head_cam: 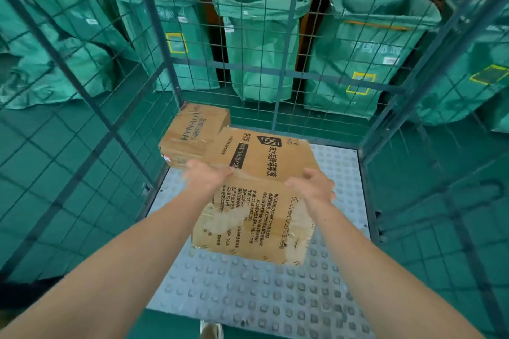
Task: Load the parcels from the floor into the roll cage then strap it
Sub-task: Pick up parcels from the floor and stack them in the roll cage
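Matt cardboard parcel [256,201], studded metal cage floor [248,292], wire-mesh walls [68,146]

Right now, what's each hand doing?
Left hand: on the box, grip too blurred to tell.
Right hand: at the box, loosely curled, hold unclear.

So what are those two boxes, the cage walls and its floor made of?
The front box and back box look like brown cardboard, matte, with printed text and glossy clear tape. The cage walls seem teal-painted metal wire mesh. The floor looks like grey studded metal or plastic; hard to tell which.
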`<state>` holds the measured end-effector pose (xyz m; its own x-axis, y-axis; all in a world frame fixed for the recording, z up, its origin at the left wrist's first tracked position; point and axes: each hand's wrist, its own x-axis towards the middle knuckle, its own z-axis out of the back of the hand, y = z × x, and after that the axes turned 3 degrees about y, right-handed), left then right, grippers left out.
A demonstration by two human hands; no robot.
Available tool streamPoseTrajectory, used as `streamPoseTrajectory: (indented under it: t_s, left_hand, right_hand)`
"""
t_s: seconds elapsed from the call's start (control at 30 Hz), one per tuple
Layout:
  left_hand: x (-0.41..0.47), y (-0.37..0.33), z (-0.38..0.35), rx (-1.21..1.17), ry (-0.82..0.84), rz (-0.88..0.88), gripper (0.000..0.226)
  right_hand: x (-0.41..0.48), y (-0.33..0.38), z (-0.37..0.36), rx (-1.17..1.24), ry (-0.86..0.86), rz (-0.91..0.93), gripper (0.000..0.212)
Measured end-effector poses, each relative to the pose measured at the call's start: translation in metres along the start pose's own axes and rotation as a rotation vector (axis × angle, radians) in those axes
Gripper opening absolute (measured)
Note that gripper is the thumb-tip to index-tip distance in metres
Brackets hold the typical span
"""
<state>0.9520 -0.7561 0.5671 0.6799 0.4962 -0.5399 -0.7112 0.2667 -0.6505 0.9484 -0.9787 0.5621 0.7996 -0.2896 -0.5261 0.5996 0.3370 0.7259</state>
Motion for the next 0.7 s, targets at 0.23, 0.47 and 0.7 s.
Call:
streamPoseTrajectory:
  t_s: [0.23, 0.47, 0.7]
  left_hand:
    - [0.133, -0.049, -0.001, 0.159, 0.042, -0.001, 0.116]
    - [0.234, -0.079, -0.023, 0.150, 0.051, 0.002, 0.110]
    - [0.329, -0.073, -0.084, 0.033, 0.001, 0.042, 0.104]
  right_hand:
    - [0.089, 0.057, -0.074, 0.038, -0.080, -0.067, 0.068]
    - [0.177, 0.085, -0.116, -0.019, -0.104, -0.105, 0.063]
    - [0.278, 0.079, -0.150, -0.123, -0.122, 0.012, 0.054]
